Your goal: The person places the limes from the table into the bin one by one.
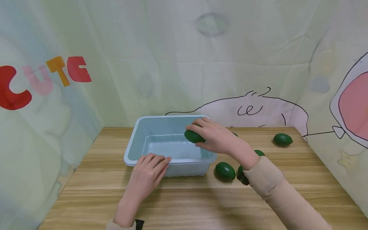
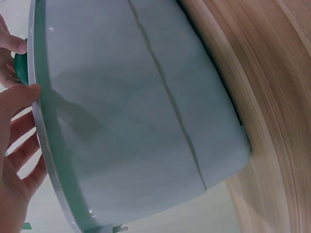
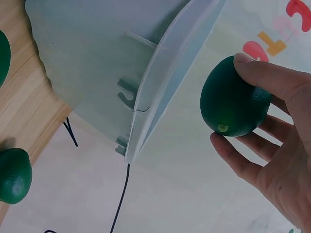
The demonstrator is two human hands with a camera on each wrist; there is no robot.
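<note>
Head view: The right hand (image 1: 214,135) grips a green fruit (image 1: 193,136) between thumb and fingers. The fruit is positioned above the right part of the blue bin (image 1: 187,170), which stands on the wood-grain table (image 1: 187,204). The left hand (image 1: 149,172) holds the near rim of the bin, left of its midpoint, with its fingers laid over the edge. A front fruit (image 1: 225,171) lies on the table, just beside the bin's near right corner. Other green fruits lie partly hidden by the right arm. A far-right fruit (image 1: 283,140) lies well apart, near the table's back edge. A printed backdrop (image 1: 172,48) surrounds the table and bears the coloured letters "CUTE".

Left wrist view: The thumb of the left hand touches the bin rim; the other fingers pass behind it. The held fruit shows in part beyond the rim, with fingers of the right hand.

Right wrist view: The thumb and fingertips of the right hand contact the held fruit on opposite sides. A small, pale green spot marks its surface. Two loose fruits appear at the left edge.
</note>
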